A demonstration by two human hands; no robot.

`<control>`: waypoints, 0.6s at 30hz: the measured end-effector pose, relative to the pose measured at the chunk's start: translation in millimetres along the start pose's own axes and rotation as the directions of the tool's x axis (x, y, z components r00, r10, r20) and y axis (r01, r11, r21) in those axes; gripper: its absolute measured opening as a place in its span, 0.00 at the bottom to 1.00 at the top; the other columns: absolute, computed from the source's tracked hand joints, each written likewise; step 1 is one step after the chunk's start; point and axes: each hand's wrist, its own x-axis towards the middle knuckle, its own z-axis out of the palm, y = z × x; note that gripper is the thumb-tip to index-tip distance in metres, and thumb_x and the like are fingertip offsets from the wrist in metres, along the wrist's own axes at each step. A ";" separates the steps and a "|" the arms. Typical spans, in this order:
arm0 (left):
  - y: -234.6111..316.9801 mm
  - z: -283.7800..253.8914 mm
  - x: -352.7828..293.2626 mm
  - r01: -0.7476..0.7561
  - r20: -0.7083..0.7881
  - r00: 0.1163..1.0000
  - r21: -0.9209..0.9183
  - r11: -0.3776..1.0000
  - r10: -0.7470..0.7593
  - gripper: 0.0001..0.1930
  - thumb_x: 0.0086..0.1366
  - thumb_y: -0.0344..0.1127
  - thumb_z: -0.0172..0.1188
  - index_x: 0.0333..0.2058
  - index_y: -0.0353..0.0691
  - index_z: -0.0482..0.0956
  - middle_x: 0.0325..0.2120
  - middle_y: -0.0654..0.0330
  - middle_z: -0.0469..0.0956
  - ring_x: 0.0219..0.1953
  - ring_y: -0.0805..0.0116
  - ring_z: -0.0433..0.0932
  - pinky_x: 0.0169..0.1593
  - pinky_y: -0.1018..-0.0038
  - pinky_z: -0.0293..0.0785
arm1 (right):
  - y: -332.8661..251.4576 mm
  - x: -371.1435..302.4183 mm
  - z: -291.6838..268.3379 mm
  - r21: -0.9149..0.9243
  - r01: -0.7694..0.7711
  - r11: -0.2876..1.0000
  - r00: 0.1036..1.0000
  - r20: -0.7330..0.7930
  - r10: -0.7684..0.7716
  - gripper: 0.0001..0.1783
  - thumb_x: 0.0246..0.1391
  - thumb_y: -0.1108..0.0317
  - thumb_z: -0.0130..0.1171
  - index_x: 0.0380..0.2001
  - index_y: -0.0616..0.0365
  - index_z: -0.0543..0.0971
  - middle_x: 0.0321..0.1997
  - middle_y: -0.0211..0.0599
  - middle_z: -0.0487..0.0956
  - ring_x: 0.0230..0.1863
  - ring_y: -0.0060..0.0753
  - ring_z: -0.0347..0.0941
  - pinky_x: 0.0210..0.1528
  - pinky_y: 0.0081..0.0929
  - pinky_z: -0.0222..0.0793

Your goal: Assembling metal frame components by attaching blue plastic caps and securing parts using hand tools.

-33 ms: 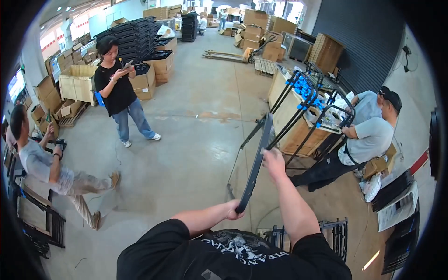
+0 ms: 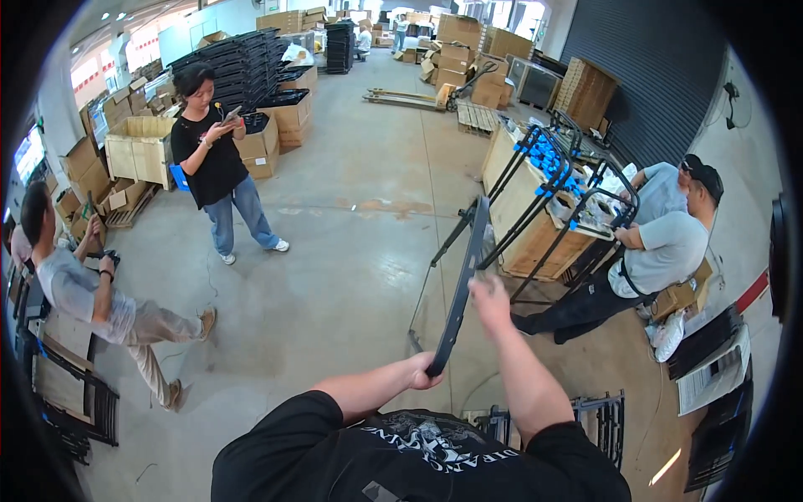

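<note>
A black metal frame is held up in front of me. One flat bar with small holes in its side runs toward me, and thinner black rods hang off to its left. My left hand is closed around the bar's near end. My right hand is beside the bar's middle, its fingers bent together close to the right face. Whatever is between those fingers is too small and blurred to make out, and I cannot tell whether they touch the bar.
A wooden crate with black tube racks and blue parts stands ahead right. Two people in grey shirts work beside it. A person in black stands ahead left with a phone. Another person steps at far left. Metal racks lie by my feet.
My right hand has shifted slightly down and its fingers have moved off the bar's face a little. The frame has tilted slightly in my left hand.
</note>
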 end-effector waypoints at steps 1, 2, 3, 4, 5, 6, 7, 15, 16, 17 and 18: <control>28.3 16.6 0.8 -0.042 0.089 0.995 -0.003 0.999 0.042 0.09 0.70 0.39 0.53 0.30 0.47 0.75 0.24 0.64 0.73 0.22 0.70 0.73 0.26 0.75 0.75 | 11.4 -5.2 3.4 -0.101 0.036 0.994 0.999 0.001 -0.036 0.42 0.56 0.55 0.67 0.65 0.69 0.64 0.51 0.45 0.79 0.47 0.29 0.76 0.45 0.30 0.75; 56.9 42.5 1.0 -0.045 0.094 0.995 0.009 0.999 0.044 0.09 0.70 0.39 0.53 0.30 0.47 0.75 0.24 0.64 0.73 0.22 0.70 0.73 0.26 0.75 0.75 | 45.0 -3.8 4.1 -0.118 0.080 0.990 0.997 -0.008 -0.081 0.38 0.56 0.56 0.67 0.62 0.69 0.67 0.48 0.44 0.80 0.45 0.29 0.77 0.44 0.30 0.75; 74.1 64.6 -2.1 -0.077 0.099 0.993 0.110 0.991 0.066 0.13 0.70 0.44 0.53 0.28 0.47 0.72 0.22 0.64 0.72 0.21 0.70 0.72 0.24 0.72 0.74 | 74.0 1.6 6.0 -0.135 0.110 0.985 0.994 -0.011 -0.112 0.34 0.57 0.57 0.66 0.59 0.68 0.70 0.45 0.42 0.81 0.42 0.30 0.77 0.44 0.30 0.75; 90.2 81.7 -5.7 -0.109 0.099 0.991 0.204 0.973 0.090 0.17 0.71 0.49 0.53 0.26 0.47 0.70 0.19 0.64 0.70 0.20 0.69 0.71 0.23 0.69 0.72 | 80.1 17.6 8.9 -0.128 0.100 0.987 0.995 -0.007 -0.101 0.34 0.57 0.57 0.66 0.59 0.68 0.70 0.45 0.42 0.81 0.42 0.30 0.77 0.44 0.30 0.75; 108.5 100.2 -10.6 -0.101 0.090 0.992 0.204 0.974 0.084 0.17 0.71 0.49 0.53 0.26 0.47 0.70 0.19 0.64 0.70 0.20 0.69 0.71 0.23 0.69 0.72 | 81.9 32.5 9.8 -0.138 0.042 0.990 0.999 0.033 -0.038 0.29 0.57 0.58 0.66 0.54 0.68 0.72 0.41 0.41 0.82 0.39 0.28 0.78 0.42 0.29 0.75; 128.1 118.3 -15.4 -0.159 0.145 0.982 0.279 0.947 0.122 0.20 0.71 0.54 0.50 0.27 0.46 0.70 0.20 0.63 0.71 0.20 0.68 0.72 0.25 0.69 0.73 | 82.7 47.7 11.1 -0.145 -0.017 0.989 0.997 0.072 0.027 0.24 0.57 0.59 0.66 0.48 0.67 0.75 0.37 0.40 0.83 0.36 0.27 0.78 0.39 0.29 0.75; 150.3 133.2 -14.7 -0.225 0.202 0.966 0.348 0.910 0.162 0.24 0.72 0.60 0.46 0.28 0.45 0.71 0.20 0.63 0.71 0.20 0.68 0.72 0.27 0.69 0.73 | 75.6 74.4 14.1 -0.134 -0.022 0.991 0.996 0.079 0.032 0.24 0.57 0.59 0.66 0.48 0.67 0.75 0.37 0.40 0.83 0.36 0.27 0.78 0.39 0.29 0.75; 319.1 79.4 56.7 -0.273 -0.067 0.942 0.414 0.869 0.328 0.13 0.72 0.48 0.54 0.34 0.46 0.75 0.23 0.67 0.71 0.26 0.69 0.72 0.33 0.71 0.72 | 60.0 378.2 4.4 -0.177 0.108 0.978 0.988 -0.088 -0.125 0.15 0.60 0.62 0.62 0.40 0.63 0.73 0.29 0.36 0.78 0.33 0.25 0.78 0.36 0.28 0.74; 341.1 56.6 53.2 -0.262 -0.123 0.938 0.363 0.894 0.325 0.13 0.73 0.47 0.52 0.36 0.45 0.75 0.24 0.68 0.71 0.27 0.69 0.71 0.34 0.71 0.72 | 44.5 403.7 5.2 -0.236 0.155 0.959 0.979 -0.091 -0.181 0.16 0.57 0.62 0.63 0.40 0.64 0.73 0.29 0.43 0.79 0.35 0.36 0.80 0.39 0.34 0.74; 364.9 15.5 49.2 -0.301 -0.026 0.947 0.283 0.911 0.321 0.12 0.73 0.46 0.51 0.33 0.46 0.73 0.25 0.67 0.72 0.28 0.68 0.71 0.35 0.70 0.72 | 32.6 436.9 8.4 -0.219 0.155 0.963 0.978 -0.103 -0.181 0.16 0.57 0.62 0.63 0.40 0.64 0.73 0.29 0.43 0.79 0.35 0.36 0.80 0.39 0.34 0.74; 386.1 -12.6 47.6 -0.327 0.072 0.945 0.195 0.925 0.319 0.12 0.73 0.45 0.50 0.31 0.47 0.71 0.26 0.66 0.72 0.30 0.67 0.71 0.37 0.70 0.72 | 23.5 470.5 11.9 -0.307 0.195 0.932 0.970 -0.077 -0.228 0.17 0.56 0.62 0.63 0.40 0.64 0.72 0.31 0.50 0.80 0.37 0.48 0.80 0.42 0.40 0.75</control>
